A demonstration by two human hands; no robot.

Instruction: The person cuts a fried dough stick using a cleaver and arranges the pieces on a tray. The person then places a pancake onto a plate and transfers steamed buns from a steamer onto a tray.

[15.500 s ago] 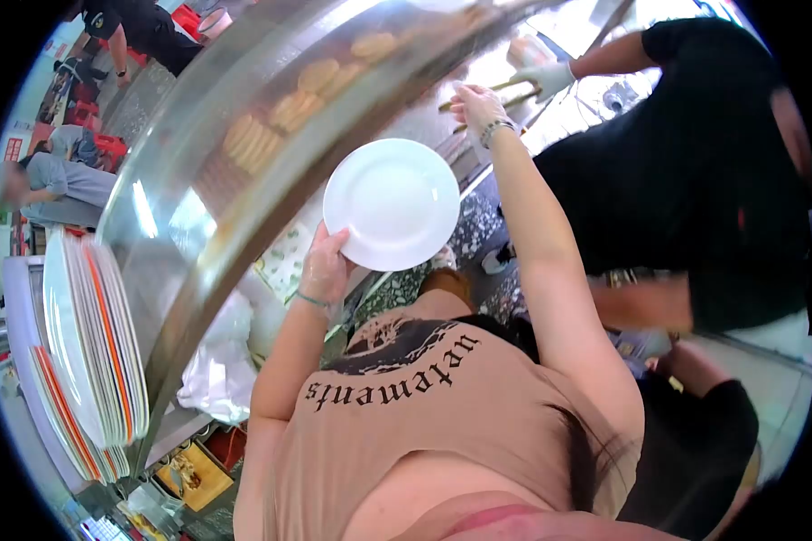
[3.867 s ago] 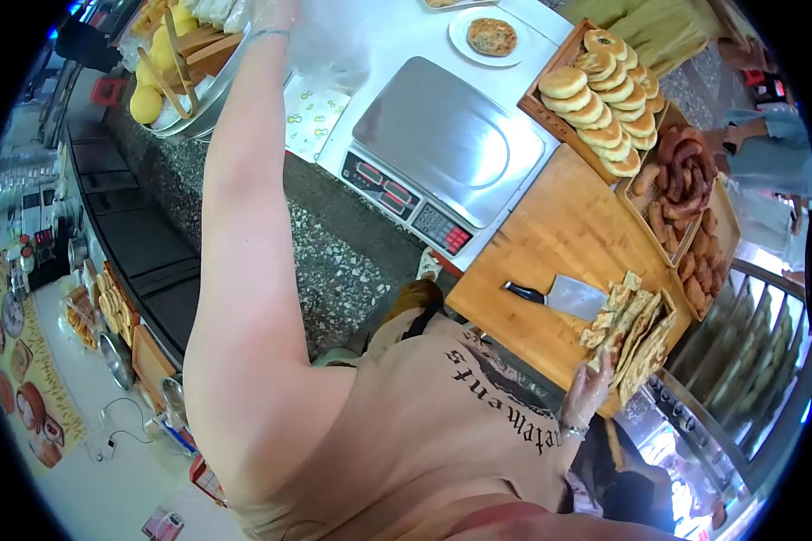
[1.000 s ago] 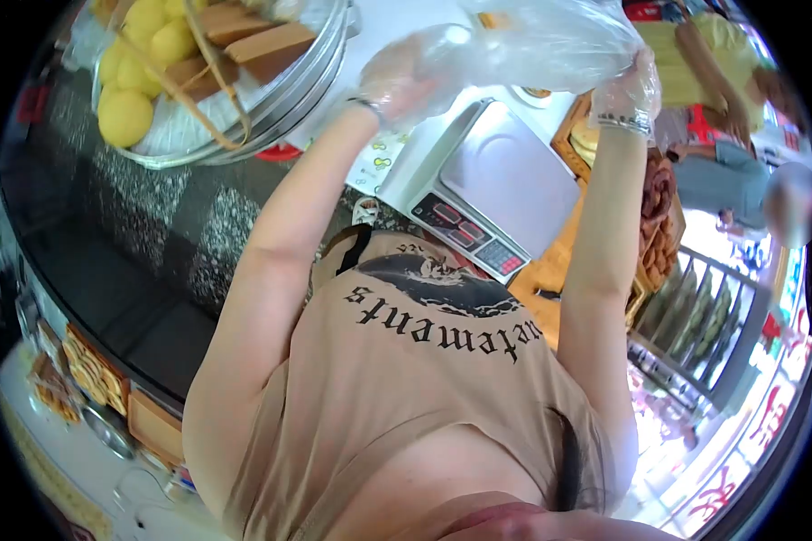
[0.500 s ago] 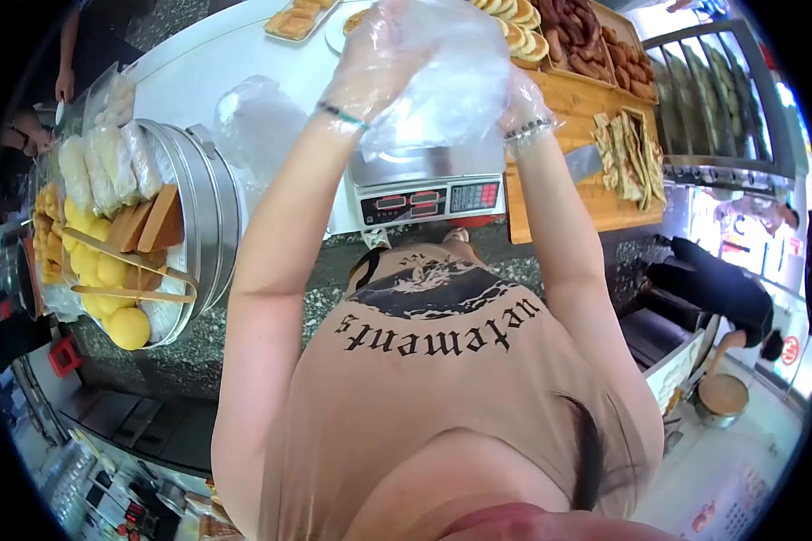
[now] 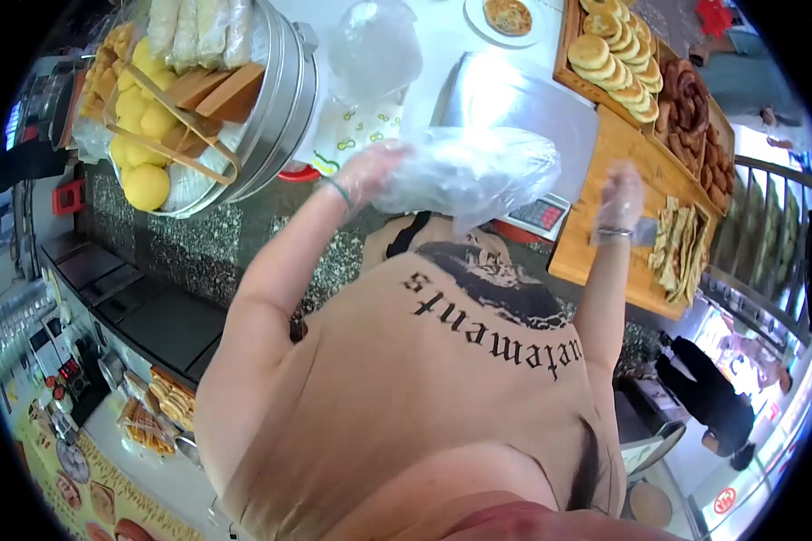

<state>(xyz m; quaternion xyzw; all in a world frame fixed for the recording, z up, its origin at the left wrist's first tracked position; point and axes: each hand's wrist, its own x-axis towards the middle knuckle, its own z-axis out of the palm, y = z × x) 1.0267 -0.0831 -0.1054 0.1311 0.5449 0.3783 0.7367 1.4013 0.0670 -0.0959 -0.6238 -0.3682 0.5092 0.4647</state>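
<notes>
My left hand (image 5: pixel 374 171), in a clear plastic glove, grips the edge of a clear plastic bag (image 5: pixel 487 171). The bag hangs over the front of the metal weighing scale (image 5: pixel 523 95) and hides part of its display. My right hand (image 5: pixel 621 194), also gloved, is apart from the bag, over the wooden cutting board (image 5: pixel 595 239). Its fingers are blurred. Beside my right wrist lies a knife blade (image 5: pixel 645 231), partly hidden. Strips of browned flatbread (image 5: pixel 677 248) lie on the board just to the right.
A steamer (image 5: pixel 289 108) with yellow buns (image 5: pixel 144 185) and wooden tongs (image 5: pixel 176 153) stands left. Another clear bag (image 5: pixel 374 50) lies on the white counter. Behind are a plate with a round pancake (image 5: pixel 508 16), a tray of round flatbreads (image 5: pixel 618 59) and brown twisted pastries (image 5: pixel 686 95).
My hands have moved apart. The left has drawn the plastic bag down towards my body, while the right has let go and moved over the board. The whole view has turned.
</notes>
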